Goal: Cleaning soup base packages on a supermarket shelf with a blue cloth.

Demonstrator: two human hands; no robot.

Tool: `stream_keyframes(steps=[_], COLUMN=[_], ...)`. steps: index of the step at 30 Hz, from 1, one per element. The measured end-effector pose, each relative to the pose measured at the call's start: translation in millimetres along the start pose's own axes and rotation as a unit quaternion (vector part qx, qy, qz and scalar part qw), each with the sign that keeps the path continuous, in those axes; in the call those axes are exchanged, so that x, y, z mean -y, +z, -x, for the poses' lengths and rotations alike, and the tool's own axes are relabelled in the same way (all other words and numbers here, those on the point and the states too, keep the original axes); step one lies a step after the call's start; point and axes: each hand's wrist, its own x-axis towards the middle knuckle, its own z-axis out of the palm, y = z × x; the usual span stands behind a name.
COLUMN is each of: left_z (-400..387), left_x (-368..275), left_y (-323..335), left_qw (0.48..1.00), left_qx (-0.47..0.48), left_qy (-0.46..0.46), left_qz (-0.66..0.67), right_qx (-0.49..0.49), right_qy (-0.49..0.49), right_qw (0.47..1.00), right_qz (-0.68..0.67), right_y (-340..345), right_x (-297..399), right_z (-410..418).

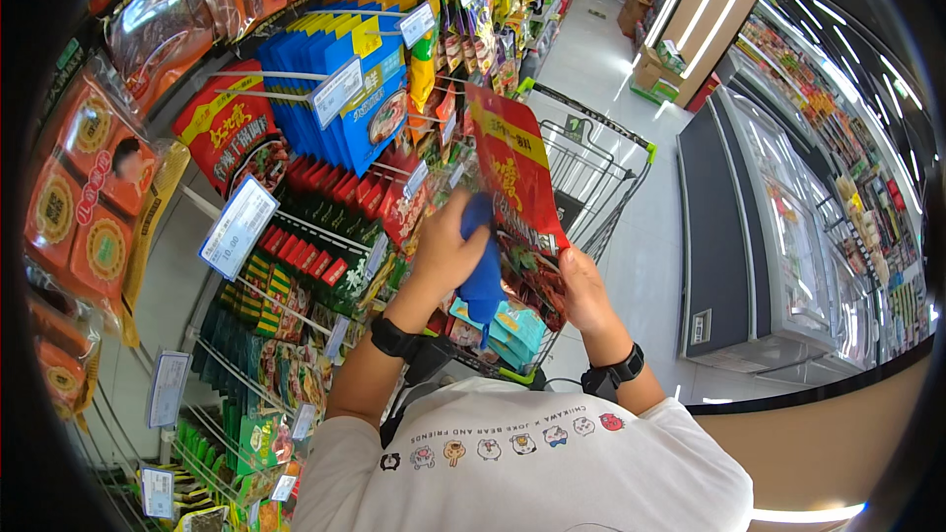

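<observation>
My right hand (586,290) grips the lower right edge of a red and yellow food packet (514,155), which stands roughly upright in front of me. A bunched blue cloth (484,273) is in my left hand (448,247), held against or just before the packet's left side; whether it touches is blurred. Behind the packet stands a shopping cart (591,134) of black wire with green corners. Teal packets (517,332) lie in its near end, partly hidden by the cloth.
A hanging rack on my left holds blue packets (332,89), a matching red packet (235,129) and orange blocks in clear wrap (92,192). Price tags (238,227) jut out on wire hooks. A freezer cabinet (746,236) stands right of the tiled aisle (643,236). Cartons (656,74) sit by a pillar.
</observation>
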Motion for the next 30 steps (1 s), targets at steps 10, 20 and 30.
stream_keyframes(steps=[10, 20, 30], left_z=[11.4, -18.1, 10.8], left_x=[-42.7, 29.1, 43.2], left_y=[-1.7, -23.9, -47.2], left_qw=[0.987, 0.89, 0.917], left_qx=[0.094, 0.092, 0.139], left_qy=[0.071, -0.265, -0.174], left_qz=[0.11, 0.359, 0.33], right_qx=[-0.049, -0.002, -0.083], right_qy=[0.021, 0.018, 0.051], right_qw=[0.997, 0.997, 0.976], right_qz=[0.057, -0.074, -0.196], right_y=[-6.9, -29.9, -32.3], right_x=[-4.8, 12.3, 5.7], right_z=[-10.5, 2.5, -3.2])
